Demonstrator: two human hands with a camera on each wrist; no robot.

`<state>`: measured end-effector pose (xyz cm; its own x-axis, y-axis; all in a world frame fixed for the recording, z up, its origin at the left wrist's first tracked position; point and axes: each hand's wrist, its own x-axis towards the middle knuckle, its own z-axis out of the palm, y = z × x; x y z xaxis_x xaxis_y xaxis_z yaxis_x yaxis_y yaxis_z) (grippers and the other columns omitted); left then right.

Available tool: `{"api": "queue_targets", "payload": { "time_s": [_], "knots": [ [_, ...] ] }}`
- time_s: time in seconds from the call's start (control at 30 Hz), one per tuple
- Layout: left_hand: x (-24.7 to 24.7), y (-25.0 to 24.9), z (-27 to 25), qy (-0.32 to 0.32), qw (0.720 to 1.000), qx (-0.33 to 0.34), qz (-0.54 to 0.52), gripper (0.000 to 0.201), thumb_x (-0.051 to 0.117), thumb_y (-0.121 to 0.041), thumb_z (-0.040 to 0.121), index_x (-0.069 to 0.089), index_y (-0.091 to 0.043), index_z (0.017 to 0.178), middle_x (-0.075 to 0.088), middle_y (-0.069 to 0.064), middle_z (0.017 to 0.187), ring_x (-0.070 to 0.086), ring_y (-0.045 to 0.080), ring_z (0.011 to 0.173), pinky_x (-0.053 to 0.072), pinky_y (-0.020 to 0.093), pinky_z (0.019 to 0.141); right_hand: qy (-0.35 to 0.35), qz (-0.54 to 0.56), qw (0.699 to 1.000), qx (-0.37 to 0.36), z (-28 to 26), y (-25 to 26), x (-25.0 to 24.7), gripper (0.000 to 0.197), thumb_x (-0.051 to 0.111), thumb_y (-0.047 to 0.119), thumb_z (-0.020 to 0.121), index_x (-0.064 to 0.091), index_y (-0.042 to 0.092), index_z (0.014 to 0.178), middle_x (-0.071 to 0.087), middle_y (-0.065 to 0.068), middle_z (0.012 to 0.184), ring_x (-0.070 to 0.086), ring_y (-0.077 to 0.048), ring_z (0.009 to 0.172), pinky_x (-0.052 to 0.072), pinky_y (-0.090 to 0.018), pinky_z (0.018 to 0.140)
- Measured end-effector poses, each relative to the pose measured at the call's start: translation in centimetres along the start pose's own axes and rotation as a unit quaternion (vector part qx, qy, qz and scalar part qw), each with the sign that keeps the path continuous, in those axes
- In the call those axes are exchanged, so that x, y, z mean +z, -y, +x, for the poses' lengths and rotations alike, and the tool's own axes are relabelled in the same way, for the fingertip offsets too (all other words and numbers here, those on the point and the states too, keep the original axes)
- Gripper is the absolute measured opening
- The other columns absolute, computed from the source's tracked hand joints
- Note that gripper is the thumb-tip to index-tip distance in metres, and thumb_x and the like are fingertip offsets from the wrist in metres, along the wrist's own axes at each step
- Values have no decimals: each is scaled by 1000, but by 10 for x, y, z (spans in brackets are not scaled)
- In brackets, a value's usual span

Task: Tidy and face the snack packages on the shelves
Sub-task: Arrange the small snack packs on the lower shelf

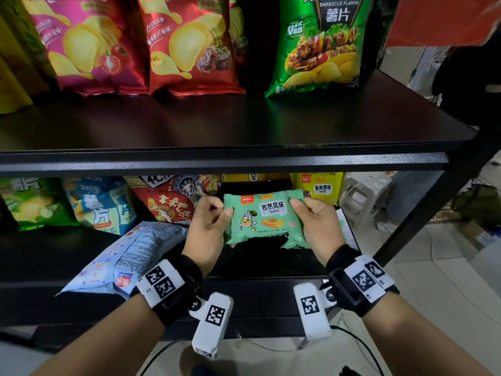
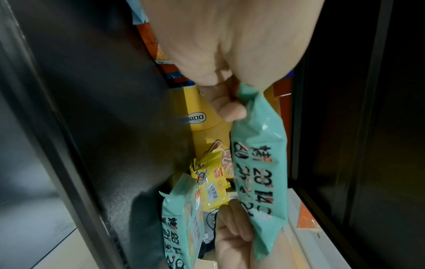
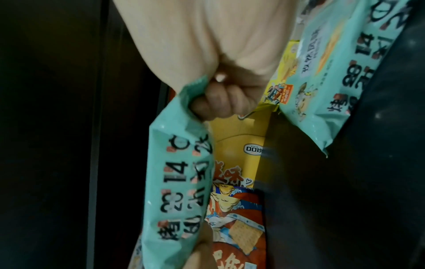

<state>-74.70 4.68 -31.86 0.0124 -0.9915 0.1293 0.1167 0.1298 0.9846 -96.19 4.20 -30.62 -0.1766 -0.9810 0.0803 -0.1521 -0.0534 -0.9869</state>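
A mint-green snack packet (image 1: 264, 217) is held face-up between both hands, just under the front of the lower shelf. My left hand (image 1: 210, 222) pinches its left end, thumb on top. My right hand (image 1: 315, 223) pinches its right end the same way. In the left wrist view the packet (image 2: 258, 174) hangs from my curled fingers (image 2: 231, 110). In the right wrist view my fingers (image 3: 218, 103) curl on the packet's edge (image 3: 179, 182). A second mint-green packet (image 2: 181, 216) (image 3: 340, 76) stands further to the right on the lower shelf. The held packet's back is hidden.
The upper shelf (image 1: 244, 126) carries pink (image 1: 86, 42), red (image 1: 189, 42) and green (image 1: 322, 44) chip bags at the back. On the lower shelf stand green (image 1: 29, 202), blue (image 1: 100, 204), red (image 1: 170, 202) bags and a yellow packet (image 1: 320, 187). A pale blue bag (image 1: 119, 259) lies flat, overhanging the front.
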Motion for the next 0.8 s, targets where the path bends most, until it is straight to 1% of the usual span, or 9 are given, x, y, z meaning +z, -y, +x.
{"api": "queue_targets", "payload": {
  "time_s": [0.07,0.13,0.27,0.37,0.43,0.53,0.6,0.67,0.8],
  "knots": [
    [-6,-1,0,16,1000,12,-4,11,54,-5,101,48,-15,101,62,5,84,62,15,65,46,26,49,5,16,1000,7,0,-2,-6,7,59,13,98,64,7,97,72,-13,96,69,-24,86,56,-44,76],
    [-8,-4,-1,42,999,9,-8,12,55,-5,100,60,-16,100,67,8,93,65,22,80,51,30,59,12,39,999,6,-1,-2,-11,18,60,7,97,59,16,112,69,-12,111,70,-26,98,59,-39,81],
    [-10,-8,-2,59,998,-13,-29,40,45,22,92,68,-8,105,71,11,111,68,21,105,61,34,77,43,67,997,1,-4,5,-17,28,50,-3,99,69,17,98,71,-17,108,72,-23,85,59,-38,71],
    [-11,-12,0,44,998,12,45,42,63,21,83,73,-14,104,73,10,110,68,18,103,60,27,81,78,176,980,54,-4,9,-26,38,39,-14,97,72,4,100,74,-18,99,71,-29,66,59,-34,63],
    [-11,-14,3,15,998,21,63,34,70,15,81,74,-14,98,77,4,99,72,20,91,61,27,75,126,166,976,59,-3,9,-33,39,42,-23,89,67,0,110,77,-14,91,73,-24,67,59,-26,64],
    [-9,-20,9,-5,994,56,94,28,71,7,84,71,-19,75,70,6,71,58,11,56,52,20,53,179,-16,984,9,-5,13,-31,24,60,-9,90,67,8,105,78,-7,87,71,-10,68,55,-22,66],
    [-6,-24,12,6,988,79,134,32,72,-1,87,64,-22,64,64,3,64,54,8,58,47,21,61,173,-42,984,-4,-7,14,-28,10,67,6,91,68,15,88,75,-7,73,64,-14,55,51,-25,56],
    [-4,-28,14,15,987,71,143,29,67,-7,92,59,-9,64,66,9,73,61,15,73,49,30,73,143,-30,989,-3,-7,12,-27,21,63,15,96,67,15,75,65,-9,55,52,-15,42,44,-22,48],
    [-3,-27,14,0,997,39,71,36,55,-8,100,48,15,73,59,32,78,57,25,74,44,34,70,123,-28,992,3,-9,12,-25,53,56,30,100,56,-19,79,46,-7,38,35,-15,35,36,-19,48]
  ]
}}
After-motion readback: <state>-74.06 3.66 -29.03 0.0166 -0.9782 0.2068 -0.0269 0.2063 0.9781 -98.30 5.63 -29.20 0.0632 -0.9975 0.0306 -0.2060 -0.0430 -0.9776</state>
